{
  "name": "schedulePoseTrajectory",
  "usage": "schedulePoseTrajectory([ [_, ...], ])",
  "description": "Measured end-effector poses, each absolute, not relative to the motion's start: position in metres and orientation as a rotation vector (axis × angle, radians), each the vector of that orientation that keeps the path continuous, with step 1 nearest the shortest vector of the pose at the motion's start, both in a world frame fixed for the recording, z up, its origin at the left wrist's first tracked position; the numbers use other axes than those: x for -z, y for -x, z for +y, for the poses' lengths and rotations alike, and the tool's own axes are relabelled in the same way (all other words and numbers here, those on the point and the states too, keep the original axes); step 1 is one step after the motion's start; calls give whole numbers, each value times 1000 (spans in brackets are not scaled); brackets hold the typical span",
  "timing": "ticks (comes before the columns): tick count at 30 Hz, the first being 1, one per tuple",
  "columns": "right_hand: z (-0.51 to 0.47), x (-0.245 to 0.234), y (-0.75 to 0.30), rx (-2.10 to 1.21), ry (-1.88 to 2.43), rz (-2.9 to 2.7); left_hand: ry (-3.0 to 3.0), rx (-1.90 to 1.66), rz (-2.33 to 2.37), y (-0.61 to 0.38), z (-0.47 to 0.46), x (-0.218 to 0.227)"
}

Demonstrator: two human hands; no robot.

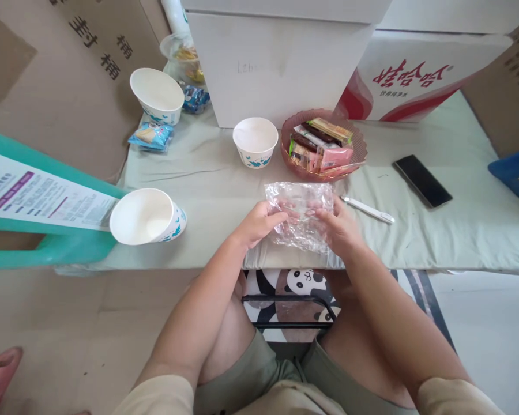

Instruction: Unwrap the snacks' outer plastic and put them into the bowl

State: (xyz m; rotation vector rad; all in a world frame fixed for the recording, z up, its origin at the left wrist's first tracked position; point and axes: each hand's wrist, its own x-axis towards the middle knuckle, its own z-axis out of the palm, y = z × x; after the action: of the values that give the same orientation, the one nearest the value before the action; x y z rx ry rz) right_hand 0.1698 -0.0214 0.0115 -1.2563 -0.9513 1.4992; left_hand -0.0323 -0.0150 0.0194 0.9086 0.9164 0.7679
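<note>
Between my two hands is a crinkled clear plastic bag [303,230], held just above the front part of the cloth-covered table. My left hand [262,223] grips its left side, thumb on top. On the right side my right hand [338,225] pinches it the same way, and some fingers show through the plastic. Just behind the bag stands a pink ribbed bowl [360,155] full of wrapped snack bars [322,144]. A white paper bowl [256,143] with a blue print is left of it. Beside my right hand lies a white utility knife [369,210].
More paper bowls stand at the left, one near the front [142,216] and one farther back [158,92], by a blue snack packet [151,135]. A black phone [422,180] lies at the right. White boxes [281,69] line the back; a teal frame [56,173] juts in from the left.
</note>
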Motion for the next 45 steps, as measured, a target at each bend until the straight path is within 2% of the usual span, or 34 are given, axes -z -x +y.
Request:
schedulePoseTrajectory([
  [3, -23, -10, -174, -1567, 1347, -1086, -949, -762, 1011, 35, -13, -23],
  [7, -23, -9, -180, -1424, 1388, -1186, -1043, -633, 988, 41, -11, -25],
  [16, -23, -17, -196, -1452, 1168, -1152, -909, -664, 675, 48, -6, -26],
  [22, -21, -8, -196, -1335, 1319, -1143, -1225, -848, 986, 42, -3, -15],
  [27, -21, -12, -181, -1414, 1383, -1164, -1335, -1045, 1094, 39, -1, -5],
  [31, -29, -21, -167, -1018, 1500, -1265, -1433, -1429, 1475, 29, -9, -7],
  [33, -33, -21, -159, -982, 1433, -1294, -1471, -1377, 1367, 21, -16, -9],
  [36, -37, -17, -151, -1318, 1171, -1284, -1415, -1118, 986, 10, -19, -11],
  [38, -36, -16, -150, -1430, 1089, -1246, -1312, -1009, 868, 6, -17, -12],
  [42, -31, -16, -155, -1055, 1274, -1263, -1182, -1028, 922, 5, -11, -12],
  [43, -29, -15, -156, -1021, 1287, -1275, -1184, -1029, 936, 6, -11, -12],
  [45, -25, -12, -159, -1155, 1264, -1284, -1220, -1034, 946, 7, -11, -11],
])
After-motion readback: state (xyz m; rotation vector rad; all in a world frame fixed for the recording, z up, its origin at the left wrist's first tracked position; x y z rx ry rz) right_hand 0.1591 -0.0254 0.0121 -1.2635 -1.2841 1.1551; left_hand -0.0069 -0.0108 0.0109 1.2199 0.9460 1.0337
